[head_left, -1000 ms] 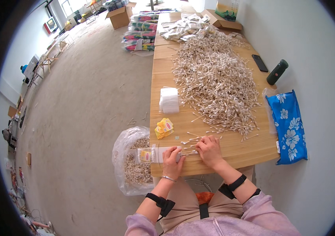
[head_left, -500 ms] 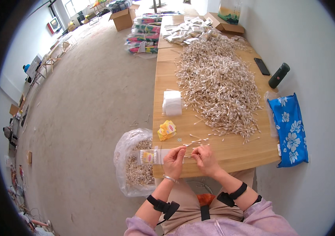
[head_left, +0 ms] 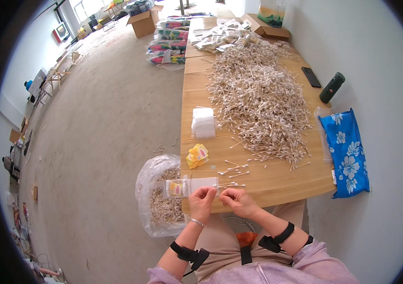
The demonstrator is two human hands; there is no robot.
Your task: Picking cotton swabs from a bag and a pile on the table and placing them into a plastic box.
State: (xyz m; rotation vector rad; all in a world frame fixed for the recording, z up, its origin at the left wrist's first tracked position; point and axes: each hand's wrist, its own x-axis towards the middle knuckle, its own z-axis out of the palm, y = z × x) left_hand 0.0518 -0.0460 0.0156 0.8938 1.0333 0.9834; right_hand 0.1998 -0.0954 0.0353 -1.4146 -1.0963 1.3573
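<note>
My left hand [head_left: 201, 203] is at the table's near edge with thumb and fingers pinched; whatever is between them cannot be made out. My right hand [head_left: 240, 202] is just right of it, fingers curled together, their tips hidden from view. Just beyond both hands lie a few loose cotton swabs [head_left: 232, 185], their left ends close to my left fingertips. Left of my left hand, a clear packet of cotton swabs [head_left: 176, 188] with a yellow card inside juts past the table's left edge. A pale flat strip [head_left: 200, 183] lies between that packet and the loose swabs.
A large heap of cotton swabs [head_left: 258, 94] covers the table's middle. Left of it are clear bags [head_left: 203, 123] and yellow cards [head_left: 197, 156]. On the right are a phone [head_left: 311, 77], a dark bottle [head_left: 332, 88] and a blue flowered pack [head_left: 350, 158]. A plastic sack [head_left: 147, 189] stands below left.
Both hands have drawn back toward me and slightly left, uncovering the loose swabs and more of the pale strip. The view has shifted a little.
</note>
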